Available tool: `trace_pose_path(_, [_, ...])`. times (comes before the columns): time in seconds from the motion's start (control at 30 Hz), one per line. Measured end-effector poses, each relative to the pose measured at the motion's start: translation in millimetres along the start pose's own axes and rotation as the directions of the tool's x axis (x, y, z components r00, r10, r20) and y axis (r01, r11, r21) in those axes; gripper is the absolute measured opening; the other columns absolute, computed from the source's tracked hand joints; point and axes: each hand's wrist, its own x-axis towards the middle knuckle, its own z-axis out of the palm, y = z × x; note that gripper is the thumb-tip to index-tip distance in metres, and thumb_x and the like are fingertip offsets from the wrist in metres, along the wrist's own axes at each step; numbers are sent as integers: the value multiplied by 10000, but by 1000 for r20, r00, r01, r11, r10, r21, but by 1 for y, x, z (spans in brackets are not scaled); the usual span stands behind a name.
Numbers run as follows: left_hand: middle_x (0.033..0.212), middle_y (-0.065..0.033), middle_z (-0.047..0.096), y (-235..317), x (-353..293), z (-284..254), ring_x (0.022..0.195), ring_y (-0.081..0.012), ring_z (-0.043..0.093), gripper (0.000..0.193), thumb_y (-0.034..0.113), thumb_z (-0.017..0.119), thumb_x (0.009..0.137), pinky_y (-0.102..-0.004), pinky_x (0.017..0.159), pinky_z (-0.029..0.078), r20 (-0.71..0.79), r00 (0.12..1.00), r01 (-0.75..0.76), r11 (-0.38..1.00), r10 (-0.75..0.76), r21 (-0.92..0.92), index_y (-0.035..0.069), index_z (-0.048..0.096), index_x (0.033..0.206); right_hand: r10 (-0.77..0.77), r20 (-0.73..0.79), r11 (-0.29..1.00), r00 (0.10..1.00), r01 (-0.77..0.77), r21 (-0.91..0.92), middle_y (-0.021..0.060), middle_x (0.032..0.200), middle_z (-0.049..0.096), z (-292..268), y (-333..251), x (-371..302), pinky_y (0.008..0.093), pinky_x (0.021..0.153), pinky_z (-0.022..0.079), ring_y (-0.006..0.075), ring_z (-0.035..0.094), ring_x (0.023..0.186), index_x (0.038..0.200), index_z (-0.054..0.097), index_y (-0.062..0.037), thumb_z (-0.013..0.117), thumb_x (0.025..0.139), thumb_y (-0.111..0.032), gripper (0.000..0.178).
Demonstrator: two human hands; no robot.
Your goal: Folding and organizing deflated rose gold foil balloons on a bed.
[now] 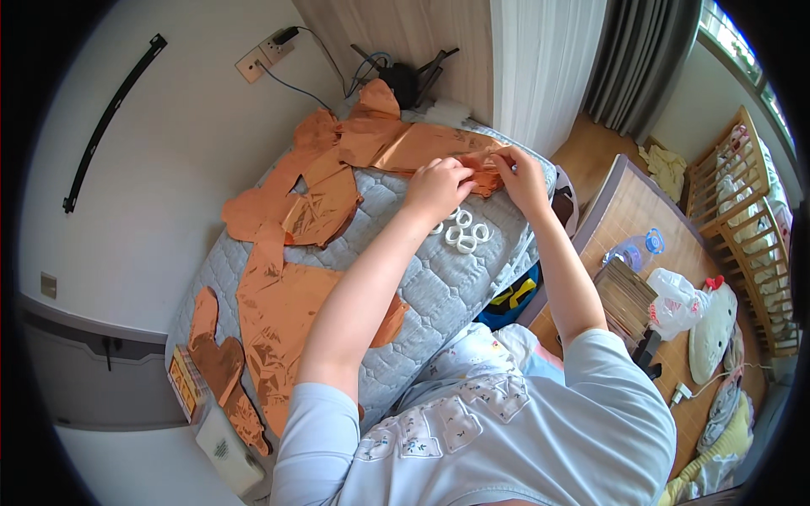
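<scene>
Pale-blue short-sleeved shirt (523, 447) fills the near side, its bare forearms reaching over a grey quilted mattress (447, 291). Crumpled copper-coloured foil (484, 179) is between the hands at the mattress's far right, by the end of a long flat foil strip (405, 145). The left hand (435, 187) is mostly closed, thumb and bent fingers gripping the foil's left side; the right hand (523, 175) pinches its right edge between thumb and forefinger, the other fingers curled. Just nearer lies a cluster of white rings (466, 244). Flat foil shapes (278, 304) spread along the left, with a black router (400, 84) beyond the far edge. On the right stands a slatted wooden crib (736, 181).
</scene>
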Motion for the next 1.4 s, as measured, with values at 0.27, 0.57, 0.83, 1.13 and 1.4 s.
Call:
trace_pose_path(0.27, [996,-27,741,-5,13,19,989,-248,683,214,300,765,875,-407,867,539,-13,997,-73,996,74,55,170,813,1038,68,-15,997,998,-67,41,158,848,722,-1,7,-4,348,695,526,271,673,717,1067,727,-36,718,949,-184,189])
trace_pose_path(0.57, [814,1,725,-11,19,13,782,-215,689,72,219,719,909,-372,692,495,-94,921,-343,900,379,267,149,706,898,43,-15,999,999,-43,24,160,937,739,-9,-4,-6,384,736,544,316,703,799,1070,738,-60,708,954,-220,201])
trace_pose_path(0.83, [824,-2,702,1,23,-5,832,-217,681,104,226,694,935,-394,722,485,-195,924,-268,919,330,288,149,627,916,-446,123,854,887,463,-238,103,1023,755,-16,-19,-8,384,821,543,290,689,1010,1087,756,-68,737,876,-144,225])
trace_pose_path(1.13, [1479,-136,477,-31,0,-5,1361,-266,463,658,403,754,943,-448,1140,356,-310,460,250,456,-832,-854,80,437,1421,-395,-13,916,919,393,-78,137,936,730,-2,-73,-11,415,817,557,336,698,886,1042,740,-30,698,869,-16,179])
trace_pose_path(1.4, [1350,-97,593,-94,-11,-73,1222,-253,590,718,586,678,934,-436,1063,479,349,412,-60,-407,-842,-912,78,494,1408,-541,135,815,830,557,-159,45,848,649,-3,-128,-36,396,793,499,274,623,872,1080,723,-105,705,736,-17,355])
